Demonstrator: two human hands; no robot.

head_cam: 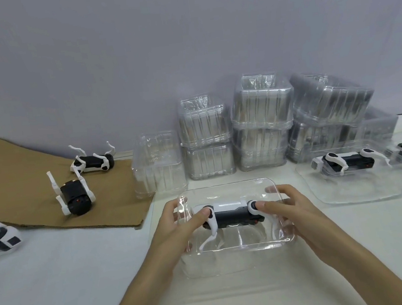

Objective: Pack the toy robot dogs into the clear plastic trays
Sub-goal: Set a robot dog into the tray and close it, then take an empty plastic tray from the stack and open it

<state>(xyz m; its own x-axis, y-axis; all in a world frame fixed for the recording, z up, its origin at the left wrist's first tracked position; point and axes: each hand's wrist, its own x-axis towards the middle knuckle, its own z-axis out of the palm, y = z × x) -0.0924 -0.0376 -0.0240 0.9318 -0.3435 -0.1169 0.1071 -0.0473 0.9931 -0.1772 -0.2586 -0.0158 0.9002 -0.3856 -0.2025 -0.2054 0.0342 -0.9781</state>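
Left hand (177, 223) and right hand (292, 208) grip tray (223, 184) and dog (231, 214), fingers (271, 190) blurred behind plastic.

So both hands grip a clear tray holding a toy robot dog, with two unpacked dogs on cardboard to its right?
No: the head view shows the cardboard, bearing a near unpacked dog and a far unpacked dog, left of the clear tray, not right. The left hand and right hand do grip the tray, toy robot dog inside.

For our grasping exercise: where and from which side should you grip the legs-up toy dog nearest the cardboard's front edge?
Probably from above, pinching the toy dog across its black body between front and rear legs; the thin white legs stick up and look flimsy.
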